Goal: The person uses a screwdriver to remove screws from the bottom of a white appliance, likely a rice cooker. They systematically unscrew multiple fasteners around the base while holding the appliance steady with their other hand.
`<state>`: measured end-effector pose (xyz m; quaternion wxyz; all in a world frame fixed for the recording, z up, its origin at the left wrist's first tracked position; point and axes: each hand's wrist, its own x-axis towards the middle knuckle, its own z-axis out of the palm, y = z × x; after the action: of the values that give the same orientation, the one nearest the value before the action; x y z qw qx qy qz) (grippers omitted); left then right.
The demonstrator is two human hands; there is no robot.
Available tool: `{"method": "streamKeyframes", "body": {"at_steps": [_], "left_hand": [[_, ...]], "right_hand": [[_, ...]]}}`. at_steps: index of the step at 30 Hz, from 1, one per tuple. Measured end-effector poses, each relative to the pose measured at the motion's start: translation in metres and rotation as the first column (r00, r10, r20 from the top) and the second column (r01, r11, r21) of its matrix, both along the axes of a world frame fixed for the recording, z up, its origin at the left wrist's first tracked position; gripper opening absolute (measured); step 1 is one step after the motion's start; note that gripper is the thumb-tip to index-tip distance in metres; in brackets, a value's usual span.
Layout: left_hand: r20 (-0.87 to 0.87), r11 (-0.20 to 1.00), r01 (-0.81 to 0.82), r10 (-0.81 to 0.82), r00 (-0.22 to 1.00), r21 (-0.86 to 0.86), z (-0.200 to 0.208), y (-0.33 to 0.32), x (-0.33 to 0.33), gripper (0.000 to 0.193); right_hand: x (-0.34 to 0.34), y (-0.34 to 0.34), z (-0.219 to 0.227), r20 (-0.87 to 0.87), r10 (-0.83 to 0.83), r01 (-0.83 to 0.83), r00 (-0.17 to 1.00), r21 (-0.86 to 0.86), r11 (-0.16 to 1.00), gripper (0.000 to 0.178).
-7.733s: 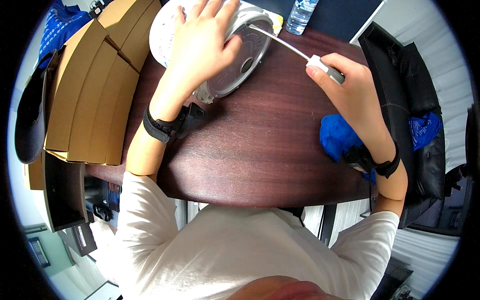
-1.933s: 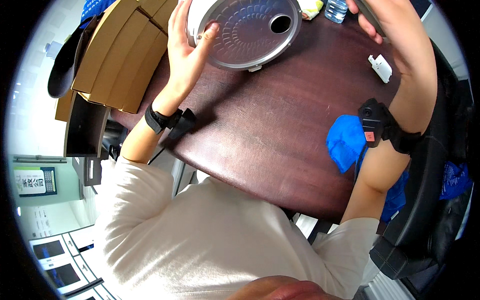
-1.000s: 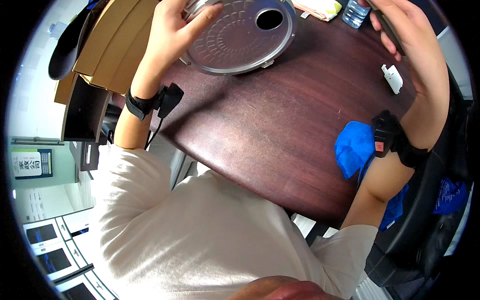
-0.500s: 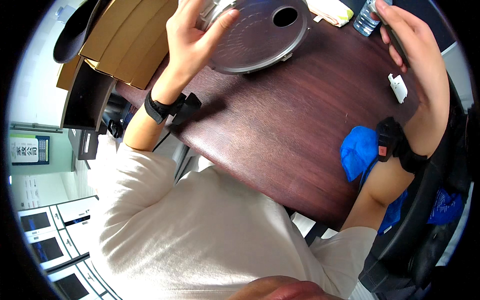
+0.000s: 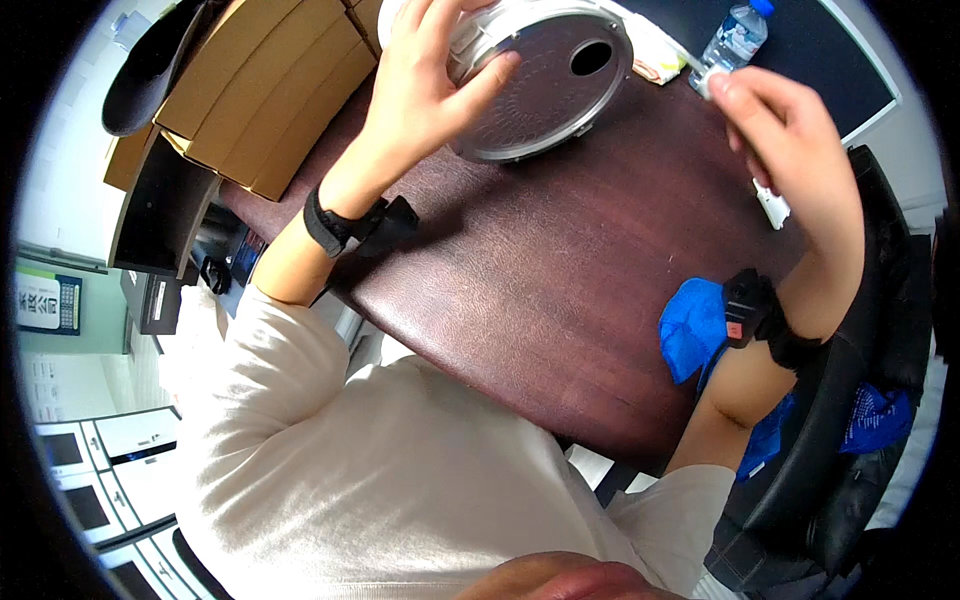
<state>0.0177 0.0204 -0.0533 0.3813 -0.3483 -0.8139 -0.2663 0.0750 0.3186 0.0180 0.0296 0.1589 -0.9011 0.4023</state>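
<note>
My left hand [image 5: 428,85] grips the rim of a round, silver-edged part [image 5: 545,95] with a dark, disc-like face. An oval black hole sits near its right side. The part is tilted over the table, and the fingers beyond its rim are partly hidden. My right hand [image 5: 785,125] pinches the pale end of a thin stick-like tool [image 5: 712,80], whose shaft points up and left toward the round part. Whether its far tip touches the part I cannot tell. Below the right fingers lies a small white piece [image 5: 772,205], partly covered by the hand.
A clear water bottle [image 5: 738,38] with a blue cap stands behind my right hand, beside a folded cloth [image 5: 655,55]. Cardboard boxes [image 5: 265,90] stand at the left. A blue cloth [image 5: 693,325] lies by my right forearm, at the dark red table's [image 5: 520,300] edge near a black chair [image 5: 800,480].
My right hand has moved left and down, and its tool now reaches toward the round part. My left hand and the round part have shifted slightly right. The bottle shows more fully.
</note>
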Motion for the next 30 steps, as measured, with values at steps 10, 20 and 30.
{"method": "streamKeyframes", "body": {"at_steps": [10,20,30], "left_hand": [[-0.024,0.985,0.031,-0.036,0.999,-0.17,0.018,-0.01,-0.011,0.063],[-0.072,0.987,-0.005,-0.006,0.997,-0.161,0.01,0.005,-0.022,0.063],[-0.009,0.982,0.01,-0.012,1.0,-0.189,0.023,0.013,-0.027,0.067]], "right_hand": [[0.023,-0.024,-0.003,-0.193,0.172,-0.13,0.966,0.21,0.969,0.026],[0.037,-0.023,0.013,-0.154,0.035,-0.002,0.987,0.212,0.977,0.019],[0.046,-0.02,0.028,-0.165,-0.085,0.129,0.983,0.275,0.953,0.018]]}}
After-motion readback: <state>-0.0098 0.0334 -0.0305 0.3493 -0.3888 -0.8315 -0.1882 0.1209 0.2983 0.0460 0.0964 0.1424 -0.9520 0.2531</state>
